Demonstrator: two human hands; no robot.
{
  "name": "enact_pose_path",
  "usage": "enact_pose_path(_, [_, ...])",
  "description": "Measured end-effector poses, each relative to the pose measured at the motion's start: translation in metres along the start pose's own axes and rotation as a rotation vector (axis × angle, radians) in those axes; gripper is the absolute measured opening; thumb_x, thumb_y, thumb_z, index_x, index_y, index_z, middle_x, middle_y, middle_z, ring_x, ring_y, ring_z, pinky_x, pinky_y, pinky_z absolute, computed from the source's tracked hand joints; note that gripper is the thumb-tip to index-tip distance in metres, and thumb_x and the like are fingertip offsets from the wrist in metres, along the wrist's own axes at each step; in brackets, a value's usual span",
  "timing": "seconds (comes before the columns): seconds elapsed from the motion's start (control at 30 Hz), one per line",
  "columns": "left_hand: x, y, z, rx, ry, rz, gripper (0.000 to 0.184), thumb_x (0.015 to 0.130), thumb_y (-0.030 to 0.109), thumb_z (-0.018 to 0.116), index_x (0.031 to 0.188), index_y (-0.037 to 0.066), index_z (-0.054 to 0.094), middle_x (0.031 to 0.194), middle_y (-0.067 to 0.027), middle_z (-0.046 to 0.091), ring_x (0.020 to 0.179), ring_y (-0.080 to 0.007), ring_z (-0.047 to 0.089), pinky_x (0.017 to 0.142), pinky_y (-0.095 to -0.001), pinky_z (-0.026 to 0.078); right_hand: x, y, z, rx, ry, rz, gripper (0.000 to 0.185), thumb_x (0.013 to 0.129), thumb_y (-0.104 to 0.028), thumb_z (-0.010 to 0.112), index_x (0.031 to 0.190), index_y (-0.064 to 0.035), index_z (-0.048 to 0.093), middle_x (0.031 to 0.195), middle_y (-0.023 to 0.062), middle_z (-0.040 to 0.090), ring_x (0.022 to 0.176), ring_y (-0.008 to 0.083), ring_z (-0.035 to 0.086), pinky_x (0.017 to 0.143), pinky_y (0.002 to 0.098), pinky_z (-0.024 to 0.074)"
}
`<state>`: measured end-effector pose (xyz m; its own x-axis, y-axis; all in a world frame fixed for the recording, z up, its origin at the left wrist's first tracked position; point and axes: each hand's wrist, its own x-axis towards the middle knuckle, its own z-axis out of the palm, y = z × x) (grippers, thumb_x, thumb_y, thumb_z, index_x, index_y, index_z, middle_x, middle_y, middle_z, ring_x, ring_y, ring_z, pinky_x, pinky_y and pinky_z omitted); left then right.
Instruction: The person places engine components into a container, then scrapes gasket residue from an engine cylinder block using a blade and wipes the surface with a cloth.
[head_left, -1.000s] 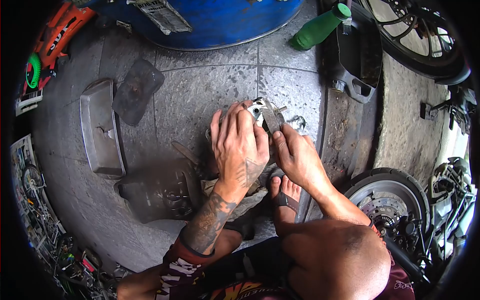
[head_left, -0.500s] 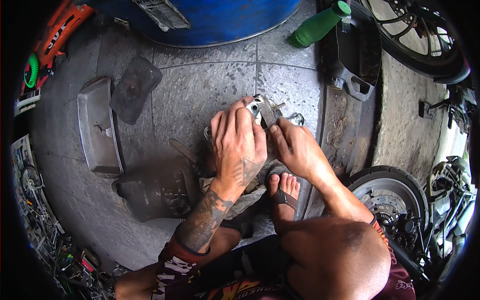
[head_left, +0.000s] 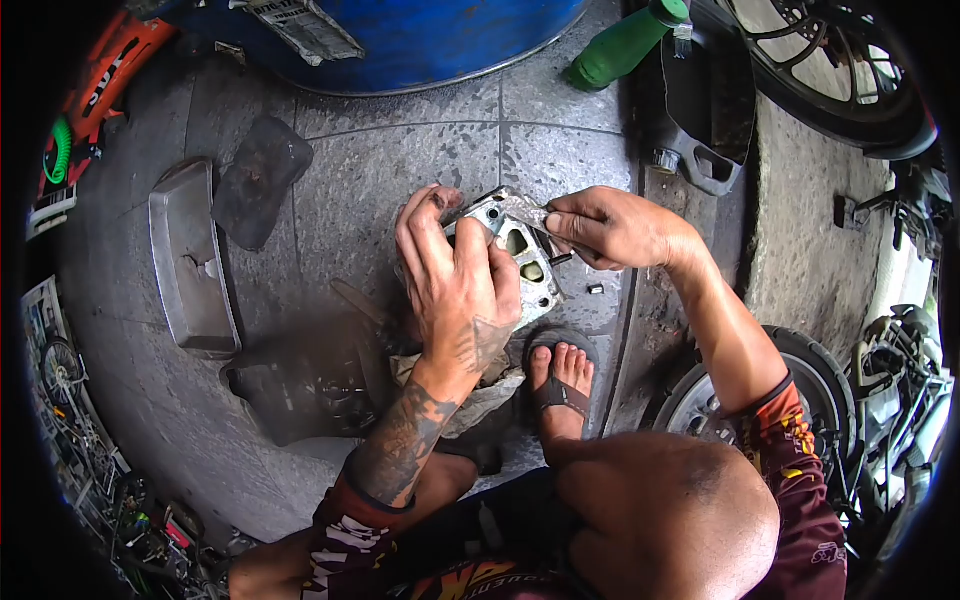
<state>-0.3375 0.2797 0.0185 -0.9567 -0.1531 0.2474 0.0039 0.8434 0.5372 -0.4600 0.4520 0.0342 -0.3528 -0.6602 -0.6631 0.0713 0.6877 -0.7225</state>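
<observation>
A squarish cast-metal engine part [head_left: 536,290], with bolt holes and larger openings in its pale top face, is tilted low above or on the floor. My left hand [head_left: 455,260] is closed over its left side, the fingers hiding much of it. With thumb and fingers pinched, my right hand [head_left: 610,230] grips a thin flat metal blade [head_left: 527,211] lying against the part's upper corner. A dark stud [head_left: 561,259] juts from the part's right side. On the floor by the stud is a small metal sleeve [head_left: 596,289].
A metal tray [head_left: 166,270] and a dark cloth-like pad [head_left: 262,180] lie at left. Ahead stand a blue drum [head_left: 430,50], a green bottle [head_left: 620,50] and a cut-open black jug [head_left: 705,110]. Motorcycle wheels [head_left: 820,370] line the right. My sandalled foot [head_left: 562,390] is close by.
My right hand has moved up and outward, its elbow swinging right, and the blade now lies at a different angle. More of the engine part's face shows, and the small sleeve has come into view.
</observation>
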Motion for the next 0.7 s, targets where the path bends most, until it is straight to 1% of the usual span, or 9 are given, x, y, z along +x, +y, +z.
enact_pose_path(0.07, [0.001,0.000,0.000,0.022,0.012,0.011,0.012,0.077,0.004,0.060,0.085,-0.001,0.052,0.122,-0.0231,0.044,0.116,-0.0410,0.043,0.098,-0.0527,0.036,0.004,0.003,-0.003,-0.173,0.098,-0.176,0.036,0.102,-0.033,0.050,0.087,-0.0014,0.060,0.053,0.0096,0.051,0.048,0.0226,0.054,0.051,0.0385,0.0425])
enact_pose_path(0.1, [0.001,0.000,-0.001,0.026,0.010,0.011,0.013,0.076,0.003,0.060,0.085,-0.001,0.052,0.121,-0.0232,0.044,0.116,-0.0411,0.043,0.099,-0.0528,0.036,0.003,-0.001,-0.001,-0.172,0.091,-0.177,0.036,0.102,-0.033,0.050,0.087,-0.0014,0.060,0.053,0.0096,0.051,0.048,0.0226,0.054,0.051,0.0385,0.0425])
enact_pose_path(0.17, [0.000,0.001,-0.001,0.031,0.005,0.005,0.013,0.075,0.003,0.060,0.085,-0.001,0.052,0.121,-0.0233,0.044,0.116,-0.0412,0.043,0.099,-0.0530,0.036,-0.005,-0.015,0.004,-0.655,0.323,-0.208,0.029,0.098,-0.029,0.051,0.093,-0.0040,0.065,0.069,0.0203,0.065,0.068,0.0403,0.064,0.068,0.0484,0.0518])
enact_pose_path(0.23, [0.000,0.002,-0.001,0.034,0.002,0.004,0.014,0.074,0.003,0.061,0.085,-0.001,0.052,0.120,-0.0233,0.044,0.116,-0.0411,0.043,0.099,-0.0528,0.036,-0.005,-0.018,0.004,-0.654,0.299,-0.138,0.027,0.098,-0.028,0.052,0.092,-0.0042,0.065,0.072,0.0224,0.065,0.075,0.0435,0.064,0.072,0.0520,0.0515])
enact_pose_path(0.37, [0.000,0.001,0.002,0.044,0.035,0.012,0.013,0.074,0.007,0.060,0.080,-0.002,0.052,0.117,-0.0213,0.046,0.119,-0.0407,0.044,0.104,-0.0558,0.036,0.011,0.003,-0.002,-0.493,0.236,-0.310,0.030,0.098,-0.029,0.052,0.092,-0.0034,0.065,0.067,0.0217,0.063,0.070,0.0435,0.064,0.066,0.0529,0.0509])
enact_pose_path(0.57, [0.000,0.000,0.001,0.066,0.023,0.076,0.012,0.075,0.003,0.061,0.082,0.000,0.052,0.123,-0.0245,0.045,0.121,-0.0420,0.042,0.103,-0.0543,0.033,0.020,-0.005,-0.023,-0.669,0.133,-0.397,0.032,0.099,-0.031,0.050,0.094,-0.0038,0.065,0.070,0.0204,0.065,0.074,0.0419,0.065,0.070,0.0511,0.0515])
enact_pose_path(0.6, [-0.001,-0.001,-0.002,0.086,-0.017,0.072,0.014,0.082,0.008,0.060,0.088,-0.002,0.055,0.128,-0.0252,0.043,0.125,-0.0418,0.040,0.105,-0.0538,0.032,0.019,-0.006,-0.023,-0.672,0.135,-0.401,0.032,0.099,-0.031,0.050,0.094,-0.0038,0.065,0.070,0.0204,0.065,0.074,0.0419,0.065,0.070,0.0511,0.0515])
enact_pose_path(0.63, [-0.002,-0.001,-0.003,0.091,-0.012,0.073,0.014,0.082,0.008,0.060,0.088,-0.002,0.055,0.128,-0.0252,0.043,0.125,-0.0418,0.040,0.105,-0.0538,0.032,0.018,-0.007,-0.023,-0.651,0.125,-0.382,0.032,0.099,-0.031,0.050,0.094,-0.0037,0.065,0.070,0.0207,0.065,0.075,0.0419,0.065,0.071,0.0514,0.0514])
enact_pose_path(0.7, [-0.004,-0.002,-0.005,-0.097,0.100,-0.001,0.026,0.090,0.017,0.057,0.102,-0.006,0.057,0.133,-0.0257,0.041,0.127,-0.0414,0.039,0.106,-0.0534,0.031,0.015,-0.010,-0.021,-0.618,0.106,-0.336,0.032,0.100,-0.032,0.050,0.096,-0.0035,0.065,0.071,0.0215,0.065,0.076,0.0425,0.065,0.073,0.0524,0.0512])
